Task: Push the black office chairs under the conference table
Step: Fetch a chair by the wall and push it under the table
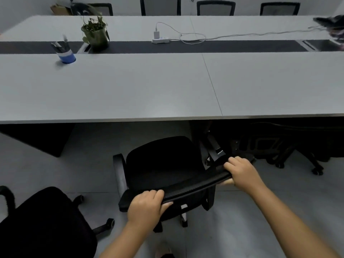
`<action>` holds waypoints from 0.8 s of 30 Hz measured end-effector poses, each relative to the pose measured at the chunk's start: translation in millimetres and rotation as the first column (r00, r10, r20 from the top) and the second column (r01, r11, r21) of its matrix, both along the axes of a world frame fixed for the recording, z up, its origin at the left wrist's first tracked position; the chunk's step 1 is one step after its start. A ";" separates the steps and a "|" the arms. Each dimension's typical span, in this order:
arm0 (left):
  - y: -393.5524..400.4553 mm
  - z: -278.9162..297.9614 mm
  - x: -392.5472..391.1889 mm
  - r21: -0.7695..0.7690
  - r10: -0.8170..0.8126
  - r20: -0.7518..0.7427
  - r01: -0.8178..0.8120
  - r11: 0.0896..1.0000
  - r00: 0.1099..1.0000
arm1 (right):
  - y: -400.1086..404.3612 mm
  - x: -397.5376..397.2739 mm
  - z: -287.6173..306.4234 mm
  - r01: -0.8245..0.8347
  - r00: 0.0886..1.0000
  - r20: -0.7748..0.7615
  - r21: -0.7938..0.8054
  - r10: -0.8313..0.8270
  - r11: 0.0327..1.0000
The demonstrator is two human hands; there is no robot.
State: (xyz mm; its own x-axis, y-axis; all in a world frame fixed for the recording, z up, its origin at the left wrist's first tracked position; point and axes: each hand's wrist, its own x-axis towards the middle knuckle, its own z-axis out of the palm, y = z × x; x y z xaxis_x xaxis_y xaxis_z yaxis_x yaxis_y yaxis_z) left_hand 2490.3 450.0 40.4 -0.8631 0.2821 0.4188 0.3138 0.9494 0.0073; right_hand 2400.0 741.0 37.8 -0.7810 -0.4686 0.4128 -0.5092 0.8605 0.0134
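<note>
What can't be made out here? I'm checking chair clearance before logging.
- Head view: wheels of the gripped chair mostly hidden by its seat.
- Chair at right lost in shadow under the conference table.
- Dark object at the right edge, blurred and cut off.

Both forearms bare to the frame's edge; hands (144, 207) ungloved, without rings
</note>
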 end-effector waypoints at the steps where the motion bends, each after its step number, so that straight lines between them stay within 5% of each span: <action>1: -10.9 0.2 -13.8 0.001 -0.007 -0.021 0.007 1.000 1.000 | -10.3 -7.8 -1.4 0.010 1.000 -0.009 -0.023 -0.010 1.000; 11: -106.6 2.8 -119.7 -0.094 -0.108 0.006 0.109 0.990 0.994 | -89.0 -63.0 -3.6 0.059 0.998 -0.039 0.026 -0.058 0.998; 24: -100.8 -7.2 -224.6 -0.117 -0.067 -0.050 0.060 0.991 0.997 | -86.6 -178.0 4.9 -0.005 0.996 -0.088 0.014 0.006 1.000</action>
